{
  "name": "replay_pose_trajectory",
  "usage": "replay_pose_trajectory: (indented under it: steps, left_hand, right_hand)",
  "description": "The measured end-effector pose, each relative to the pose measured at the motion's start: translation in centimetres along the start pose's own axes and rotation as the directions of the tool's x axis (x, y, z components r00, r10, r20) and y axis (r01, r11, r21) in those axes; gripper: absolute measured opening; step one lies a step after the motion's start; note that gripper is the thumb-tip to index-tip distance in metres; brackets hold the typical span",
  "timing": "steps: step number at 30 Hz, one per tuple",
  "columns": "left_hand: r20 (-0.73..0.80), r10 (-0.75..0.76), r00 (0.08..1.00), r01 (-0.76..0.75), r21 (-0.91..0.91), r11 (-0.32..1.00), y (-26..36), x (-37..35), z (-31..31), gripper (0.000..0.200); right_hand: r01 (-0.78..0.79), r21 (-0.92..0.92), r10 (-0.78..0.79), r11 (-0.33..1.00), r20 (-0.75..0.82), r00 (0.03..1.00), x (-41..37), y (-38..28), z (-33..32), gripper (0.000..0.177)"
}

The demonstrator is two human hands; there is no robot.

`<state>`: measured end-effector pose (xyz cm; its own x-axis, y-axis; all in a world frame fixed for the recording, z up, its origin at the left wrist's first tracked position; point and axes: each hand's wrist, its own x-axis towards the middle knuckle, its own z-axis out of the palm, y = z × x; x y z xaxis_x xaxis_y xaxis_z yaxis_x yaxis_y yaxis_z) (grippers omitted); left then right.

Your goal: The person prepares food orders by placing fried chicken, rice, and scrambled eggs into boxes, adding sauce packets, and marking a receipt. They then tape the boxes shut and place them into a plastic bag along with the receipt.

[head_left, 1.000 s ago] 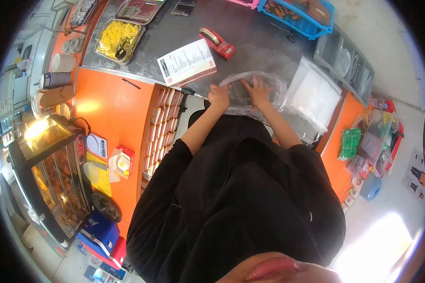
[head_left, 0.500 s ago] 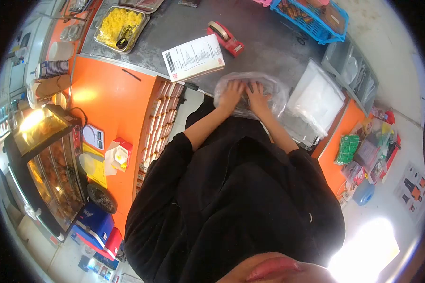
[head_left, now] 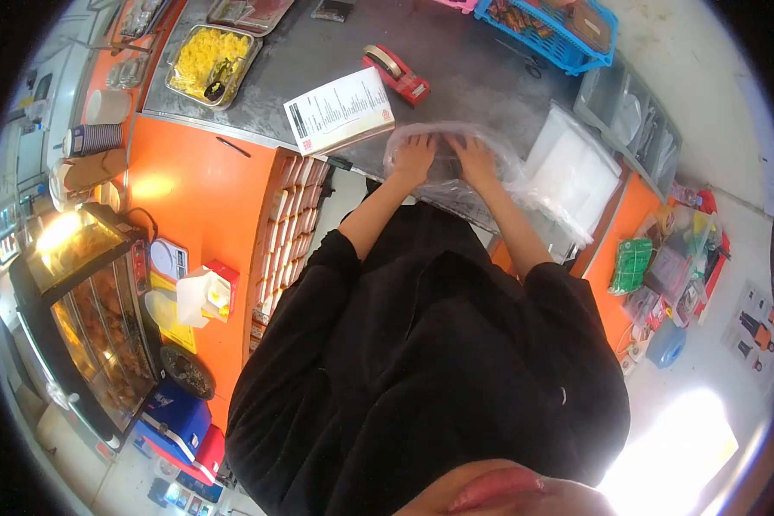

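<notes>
Both hands (head_left: 414, 157) (head_left: 476, 160) flat on plastic bag (head_left: 505, 168)

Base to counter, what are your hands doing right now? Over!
Left grip and right grip open, flat on clear plastic bag. Bag lies on grey counter. Printed pad beside left, bag stack beside right; nothing blocking.

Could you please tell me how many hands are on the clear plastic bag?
2. The left hand lies on the bag's left part, the right hand beside it nearer the middle. The bag lies on the grey counter. None looks hidden.
</notes>
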<state>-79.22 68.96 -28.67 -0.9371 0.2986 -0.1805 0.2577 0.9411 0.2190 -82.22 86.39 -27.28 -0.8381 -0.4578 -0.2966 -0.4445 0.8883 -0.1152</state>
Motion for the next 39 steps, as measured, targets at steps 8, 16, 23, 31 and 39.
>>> replay_pose_trajectory:
  steps: [8, 16, 23, 31, 39]
  left_hand:
    - [-0.064, 0.019, 0.998, -0.024, -0.08, 0.997, 0.1, -0.5, -0.3, 0.09]
    - [-0.399, -0.787, 0.47, -0.1, -0.91, 0.402, -7.1, -12.9, -15.6, 0.017]
    - [0.536, -0.685, 0.493, 0.137, -0.826, -0.547, -20.1, -8.0, -9.2, 0.091]
    - [0.502, -0.322, 0.803, 0.222, -0.753, -0.619, -22.0, -4.6, -3.3, 0.089]
    - [0.405, -0.333, 0.851, 0.023, -0.663, -0.748, -22.7, -4.1, -1.6, 0.077]
  right_hand:
    - [0.044, -0.076, -0.052, 0.996, -0.104, 0.993, 1.2, 0.0, 0.6, 0.056]
    - [0.054, 0.912, 0.145, 0.407, -0.123, 0.982, 6.9, -6.8, -11.2, 0.04]
    - [-0.508, 0.843, 0.032, -0.177, 0.521, 0.853, 17.4, -11.8, -7.2, 0.077]
    - [-0.738, 0.672, -0.235, -0.06, 0.709, 0.665, 19.5, -11.4, -4.8, 0.079]
    - [-0.719, 0.695, -0.229, -0.019, 0.697, 0.679, 18.8, -11.6, -6.9, 0.063]
